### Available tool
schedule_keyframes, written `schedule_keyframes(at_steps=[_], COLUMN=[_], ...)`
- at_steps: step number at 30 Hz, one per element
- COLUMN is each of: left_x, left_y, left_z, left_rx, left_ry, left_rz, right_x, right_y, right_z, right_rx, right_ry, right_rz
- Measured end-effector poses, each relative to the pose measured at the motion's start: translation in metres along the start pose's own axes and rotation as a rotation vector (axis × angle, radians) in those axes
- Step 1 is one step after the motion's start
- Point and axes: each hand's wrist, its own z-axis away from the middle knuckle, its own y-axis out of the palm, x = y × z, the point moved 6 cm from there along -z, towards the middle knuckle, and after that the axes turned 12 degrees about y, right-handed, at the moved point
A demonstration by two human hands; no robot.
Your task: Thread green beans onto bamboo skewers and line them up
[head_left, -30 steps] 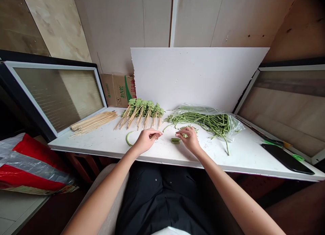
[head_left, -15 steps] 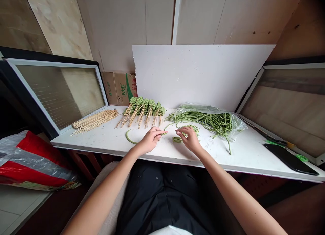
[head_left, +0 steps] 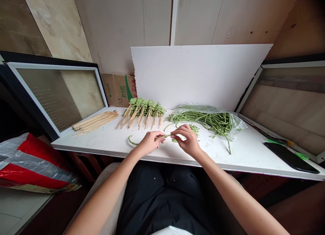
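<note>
My left hand and my right hand meet over the front middle of the white table. Both pinch one long green bean stretched between them; its free end curls on the table to the left of my left hand. Short cut bean pieces lie just behind my right hand. A heap of long green beans lies on a clear plastic bag to the right. Finished bean skewers are lined up at the back. Bare bamboo sticks lie at the left.
A white board leans against the wall behind the table, with a cardboard box to its left. Glass-fronted frames stand on both sides. A black phone and scissors lie at the right. A red-and-clear bag sits low at the left.
My right hand left the cut pieces and came to the bean end held by my left hand. The bean is now lifted and pulled straight between both hands.
</note>
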Motion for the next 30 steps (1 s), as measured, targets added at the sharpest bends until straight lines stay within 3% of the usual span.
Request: schedule_keyframes(at_steps=[5, 12, 19, 27, 30], left_x=[-0.011, -0.029, -0.042, -0.039, -0.034], left_y=[-0.002, 0.004, 0.005, 0.008, 0.007], left_z=[-0.001, -0.002, -0.002, -0.004, -0.004], left_rx=[-0.003, 0.016, 0.006, -0.024, -0.057], left_ry=[0.098, 0.206, 0.222, 0.211, 0.186], left_rz=[-0.111, -0.131, -0.014, 0.136, 0.215], right_x=[0.009, 0.017, 0.005, -0.016, -0.03], right_y=[0.005, 0.008, 0.013, 0.03, 0.025], right_z=[0.001, 0.005, 0.009, 0.016, 0.015], right_rx=[0.074, 0.029, -0.012, -0.005, -0.017], right_ry=[-0.043, -0.033, 0.248, 0.441, 0.536], right_rz=[0.01, -0.063, -0.281, -0.593, -0.72])
